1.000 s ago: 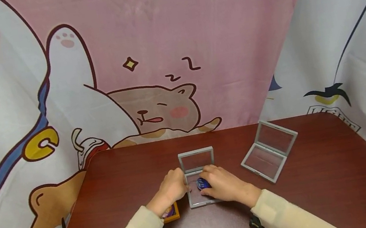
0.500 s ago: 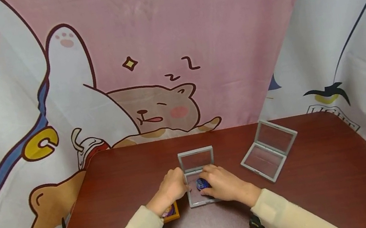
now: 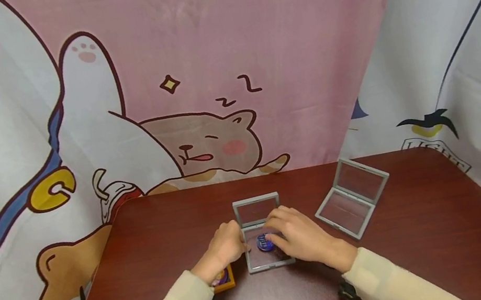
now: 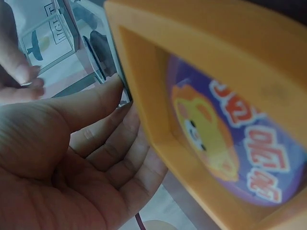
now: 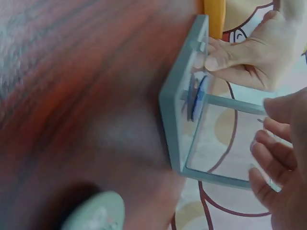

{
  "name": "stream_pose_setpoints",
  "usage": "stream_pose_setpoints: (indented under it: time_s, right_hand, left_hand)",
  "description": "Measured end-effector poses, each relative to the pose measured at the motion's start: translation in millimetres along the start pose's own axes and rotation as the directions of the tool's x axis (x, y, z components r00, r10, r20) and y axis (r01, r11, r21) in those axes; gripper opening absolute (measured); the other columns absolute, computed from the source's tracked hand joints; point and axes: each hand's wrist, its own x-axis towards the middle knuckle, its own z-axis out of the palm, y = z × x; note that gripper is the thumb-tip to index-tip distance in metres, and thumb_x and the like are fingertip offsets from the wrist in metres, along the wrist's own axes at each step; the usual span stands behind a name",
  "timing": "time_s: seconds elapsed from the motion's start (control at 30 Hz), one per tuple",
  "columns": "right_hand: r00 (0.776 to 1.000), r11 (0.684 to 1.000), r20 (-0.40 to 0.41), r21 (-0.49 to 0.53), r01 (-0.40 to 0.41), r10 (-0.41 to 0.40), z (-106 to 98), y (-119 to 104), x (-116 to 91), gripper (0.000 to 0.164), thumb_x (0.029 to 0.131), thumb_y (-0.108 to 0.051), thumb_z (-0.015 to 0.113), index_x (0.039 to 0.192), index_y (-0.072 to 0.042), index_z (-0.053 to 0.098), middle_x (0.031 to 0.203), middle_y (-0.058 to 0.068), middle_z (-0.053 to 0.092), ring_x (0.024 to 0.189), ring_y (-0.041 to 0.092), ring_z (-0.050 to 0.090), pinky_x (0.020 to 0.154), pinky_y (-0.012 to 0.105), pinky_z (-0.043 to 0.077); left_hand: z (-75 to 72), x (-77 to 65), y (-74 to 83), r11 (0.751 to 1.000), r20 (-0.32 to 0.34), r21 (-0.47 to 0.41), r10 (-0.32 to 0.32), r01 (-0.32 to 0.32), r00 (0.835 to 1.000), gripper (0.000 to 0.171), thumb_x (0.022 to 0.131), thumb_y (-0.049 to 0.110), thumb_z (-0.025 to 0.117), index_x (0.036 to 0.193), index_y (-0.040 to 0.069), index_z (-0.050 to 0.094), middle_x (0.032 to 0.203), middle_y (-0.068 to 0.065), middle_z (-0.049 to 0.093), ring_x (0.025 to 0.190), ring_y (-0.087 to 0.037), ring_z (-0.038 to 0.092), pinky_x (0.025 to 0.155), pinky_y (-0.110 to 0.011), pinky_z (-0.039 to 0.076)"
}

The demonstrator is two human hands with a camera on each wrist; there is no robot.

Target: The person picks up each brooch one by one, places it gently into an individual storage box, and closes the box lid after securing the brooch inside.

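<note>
Where the left arm crosses the dark red tabletop (image 3: 175, 216), an orange frame (image 3: 231, 282) pokes out by the wrist, with a purple lion badge (image 4: 204, 134) inside. Next comes the left hand (image 3: 227, 242), which pinches the left edge of a gray see-through case (image 3: 267, 267). This case is open, its lid standing up at the far side. A round blue badge (image 3: 263, 243) lies in the bottom part, between the two hands; being round, it has no long side. The right hand (image 3: 299, 233) is free, its fingers loosely bent. From above, its thumb looks nearest the badge, but the right wrist view shows a gap. Farthest right, a second gray case (image 3: 355, 195) sits open and turned slantwise, well apart from both hands.
</note>
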Motion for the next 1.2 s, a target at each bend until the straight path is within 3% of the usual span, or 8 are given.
stream_pose_setpoints:
  time_s: [0.37,0.53,0.63,0.73,0.97,1.2]
  right_hand:
    - [0.978,1.0,-0.206,0.014,-0.022,0.024,-22,14,8,0.025,0.091,-0.01,0.08,0.113,-0.001,0.074,0.115,0.008,0.068,0.106,0.025,0.062,0.09,0.043,0.053]
    - [0.978,0.995,-0.181,0.012,-0.101,0.102,-25,21,8,0.042,0.092,-0.015,0.079,0.129,0.002,0.068,0.126,0.014,0.065,0.115,0.03,0.059,0.096,0.048,0.052]
    - [0.978,0.991,-0.16,0.006,-0.132,0.131,-24,25,9,0.048,0.093,-0.016,0.079,0.135,0.003,0.065,0.13,0.016,0.064,0.119,0.031,0.058,0.099,0.049,0.051]
    - [0.978,0.988,-0.142,0.007,-0.153,0.152,-24,28,9,0.052,0.093,-0.017,0.079,0.138,0.003,0.063,0.131,0.018,0.064,0.121,0.032,0.058,0.102,0.05,0.05]
    - [0.977,0.98,-0.083,0.009,-0.199,0.199,-22,30,7,0.058,0.093,-0.018,0.08,0.143,0.002,0.059,0.134,0.017,0.064,0.125,0.032,0.058,0.103,0.05,0.05]
    - [0.979,0.98,-0.058,0.013,-0.196,0.197,-19,31,5,0.053,0.096,-0.017,0.077,0.142,0.002,0.06,0.133,0.014,0.066,0.124,0.029,0.06,0.102,0.048,0.051]
  left_hand:
    - [-0.3,-1.4,0.9,1.0,0.008,-0.023,-0.013,0.014,1.0,0.041,0.081,0.008,0.09,0.055,0.01,0.058,0.055,0.002,0.053,0.056,-0.016,0.051,0.05,-0.032,0.042]
    - [10.5,6.6,-13.7,0.999,-0.009,-0.03,0.02,-0.02,1.0,0.05,0.081,0.012,0.091,0.051,0.015,0.051,0.049,0.007,0.041,0.051,-0.014,0.045,0.046,-0.031,0.038]
    - [10.6,5.6,-13.7,0.998,-0.01,-0.049,0.027,-0.027,1.0,0.053,0.082,0.011,0.09,0.05,0.017,0.047,0.047,0.009,0.036,0.048,-0.012,0.04,0.045,-0.029,0.033]
    - [1.6,-2.0,-2.1,0.996,0.002,-0.084,0.003,-0.002,1.0,0.056,0.083,0.007,0.089,0.048,0.015,0.045,0.045,0.009,0.032,0.047,-0.01,0.036,0.045,-0.026,0.029]
    - [6.2,-1.2,-8.8,0.996,-0.021,-0.088,0.023,-0.024,1.0,0.061,0.084,0.011,0.089,0.047,0.02,0.041,0.046,0.013,0.027,0.047,-0.007,0.031,0.044,-0.025,0.024]
    - [3.6,-2.8,-4.0,0.995,0.001,-0.094,-0.021,0.021,1.0,0.063,0.085,0.008,0.088,0.048,0.018,0.038,0.047,0.011,0.025,0.048,-0.008,0.027,0.044,-0.025,0.021]
